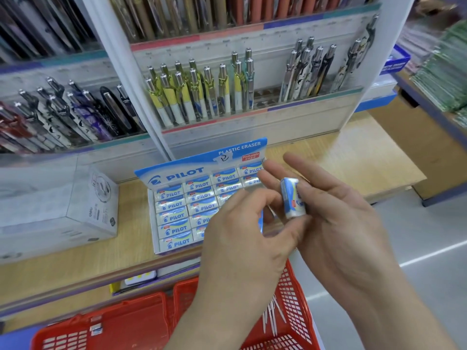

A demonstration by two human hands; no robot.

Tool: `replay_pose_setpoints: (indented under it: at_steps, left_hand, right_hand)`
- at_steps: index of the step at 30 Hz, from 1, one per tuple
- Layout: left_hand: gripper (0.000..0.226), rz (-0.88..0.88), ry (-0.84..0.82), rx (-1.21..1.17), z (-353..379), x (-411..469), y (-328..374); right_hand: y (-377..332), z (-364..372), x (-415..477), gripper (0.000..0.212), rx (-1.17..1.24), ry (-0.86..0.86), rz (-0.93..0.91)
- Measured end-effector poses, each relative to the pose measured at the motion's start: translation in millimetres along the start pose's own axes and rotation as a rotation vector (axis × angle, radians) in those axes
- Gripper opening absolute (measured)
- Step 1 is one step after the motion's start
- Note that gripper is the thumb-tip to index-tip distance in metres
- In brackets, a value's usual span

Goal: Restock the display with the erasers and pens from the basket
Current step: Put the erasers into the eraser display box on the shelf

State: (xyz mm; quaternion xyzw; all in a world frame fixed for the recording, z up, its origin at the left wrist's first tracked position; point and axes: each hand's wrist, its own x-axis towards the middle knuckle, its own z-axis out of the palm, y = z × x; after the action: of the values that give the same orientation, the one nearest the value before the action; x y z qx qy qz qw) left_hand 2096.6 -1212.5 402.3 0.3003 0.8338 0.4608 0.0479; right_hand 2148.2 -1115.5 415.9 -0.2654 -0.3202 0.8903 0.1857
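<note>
The eraser [293, 198] stands on its narrow edge across the nearly straight fingers of the right hand [341, 210], which lies palm up and spread wide to the right of the display box [177, 173]. The left hand [242, 231] reaches in from below with its fingers curled. Its thumb presses the eraser's lower end and its forefinger closes on the side, so the eraser is pinched there while it rests on the right fingers. A blue edge shows under the left fingers, which may be a second eraser or the box's side; it is too hidden to tell. Both hands hover just over the right part of the box, above the wooden shelf [353, 152]. The box header reads "PILOT" and "PLASTIC ERASER", with a red patch reading "Phthalate FREE" and a small white handwritten tag beside it. The packed erasers [174, 215] inside lie flat in rows, each printed "PILOT" in blue. Behind the box, a rack holds upright pens [202, 97] with yellow and white barrels. The red basket [295, 311] sits below the hands, under the forearms.
</note>
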Motion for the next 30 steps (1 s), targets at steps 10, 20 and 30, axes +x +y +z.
replay_pose_setpoints:
  at_steps: [10,20,30]
  left_hand:
    - [0.021,-0.063,-0.155,-0.058,-22,8,-13]
    - [0.036,-0.109,-0.290,0.279,-45,6,-34]
    - [0.003,-0.030,-0.323,0.438,-57,1,-37]
  right_hand:
    - [-9,-14,0,0.035,-0.742,-0.120,-0.198]
    - [-12,-17,26,0.026,-1.616,-0.149,-0.592]
    - [-4,-6,28,0.023,-1.874,-0.126,-0.557]
